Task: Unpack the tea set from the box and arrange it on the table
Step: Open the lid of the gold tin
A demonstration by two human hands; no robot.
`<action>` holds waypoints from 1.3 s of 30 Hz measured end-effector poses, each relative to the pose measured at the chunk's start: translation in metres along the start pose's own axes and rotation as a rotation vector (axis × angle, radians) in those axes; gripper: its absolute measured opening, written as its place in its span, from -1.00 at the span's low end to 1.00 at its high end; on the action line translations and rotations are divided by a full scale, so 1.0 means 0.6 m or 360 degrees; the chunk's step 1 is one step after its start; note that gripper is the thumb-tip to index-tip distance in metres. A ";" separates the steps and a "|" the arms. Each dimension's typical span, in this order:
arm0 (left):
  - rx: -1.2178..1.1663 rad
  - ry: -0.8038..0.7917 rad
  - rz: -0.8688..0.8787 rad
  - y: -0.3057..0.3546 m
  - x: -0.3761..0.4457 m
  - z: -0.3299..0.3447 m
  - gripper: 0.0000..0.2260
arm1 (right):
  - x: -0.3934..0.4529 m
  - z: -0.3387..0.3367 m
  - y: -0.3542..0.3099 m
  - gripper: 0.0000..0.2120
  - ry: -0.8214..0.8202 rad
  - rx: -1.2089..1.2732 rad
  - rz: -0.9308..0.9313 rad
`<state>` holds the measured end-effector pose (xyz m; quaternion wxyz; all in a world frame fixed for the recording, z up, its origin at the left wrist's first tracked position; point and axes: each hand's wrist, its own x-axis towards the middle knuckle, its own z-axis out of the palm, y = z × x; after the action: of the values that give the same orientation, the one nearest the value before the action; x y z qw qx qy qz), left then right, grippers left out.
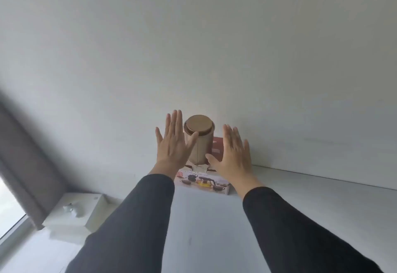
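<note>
The white tabletop (300, 208) runs to a plain wall, and against that wall sits the tea set box (204, 183), its front printed with pictures of a teapot and cups. A tan cylindrical canister (198, 141) with a round lid stands upright on top of the box, with something red (217, 148) behind it that I cannot make out. The left hand (171, 143) and right hand (233, 154) are raised on either side of the canister, fingers (174, 122) straight and spread, holding nothing; whether the left thumb touches the canister I cannot tell. The box looks unopened, so the task seems barely begun. The canister likely has to come off first: close both palms evenly on its sides, low enough that the lid is not what bears the load, lift straight up, and set it aside on the bare tabletop well away from the box
</note>
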<state>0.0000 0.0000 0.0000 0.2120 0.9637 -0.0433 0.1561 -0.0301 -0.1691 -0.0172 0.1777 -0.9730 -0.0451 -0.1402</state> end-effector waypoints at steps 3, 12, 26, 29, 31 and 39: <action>-0.0075 -0.0149 0.0072 -0.016 0.022 0.026 -0.24 | 0.024 0.031 -0.003 -0.09 -0.0064 -0.0036 0.0057; -0.0572 -0.0233 0.0152 -0.029 0.040 0.051 -0.07 | 0.058 0.079 -0.016 -0.05 -0.0043 0.0198 0.0144; -0.0718 -0.0216 0.0375 0.150 0.018 0.043 0.02 | -0.009 -0.037 0.092 -0.08 0.0259 0.0037 0.0319; -0.0831 -0.0311 0.0429 0.237 -0.001 0.066 0.01 | -0.047 -0.084 0.162 -0.09 0.0292 -0.0008 0.0434; -0.0903 -0.0402 0.0479 0.303 -0.017 0.088 0.00 | -0.077 -0.116 0.218 -0.10 0.0318 -0.0024 0.0518; -0.1069 -0.0699 0.0524 0.558 -0.097 0.238 -0.04 | -0.195 -0.209 0.476 -0.12 0.0267 -0.0220 0.0706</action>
<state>-0.0652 -0.3629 -0.0091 0.4718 0.8319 -0.2890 -0.0436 -0.1346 -0.4849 -0.0337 0.1403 -0.9539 0.1941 -0.1809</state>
